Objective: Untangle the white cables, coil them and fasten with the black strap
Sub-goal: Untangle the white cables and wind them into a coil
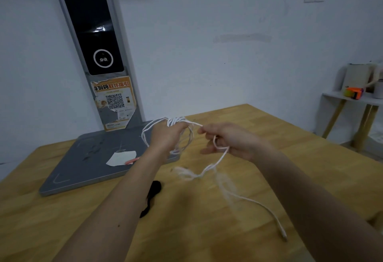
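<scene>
My left hand [167, 136] is raised above the wooden table [62, 220], with several loops of white cable [176, 121] wound around its fingers. Just to its right, my right hand [230, 140] pinches the same cable and a strand runs through its palm. From there the loose cable [217, 161] hangs blurred down to the table and trails right to a plug end [284, 236]. The black strap [152, 195] lies on the table below my left forearm, partly hidden by it.
A grey kiosk base [83, 164] with a tall dark screen column [93, 34] stands at the table's back left; a white paper scrap [121, 158] and a pink item lie on it. A white side shelf [352, 98] with small objects stands at the right wall.
</scene>
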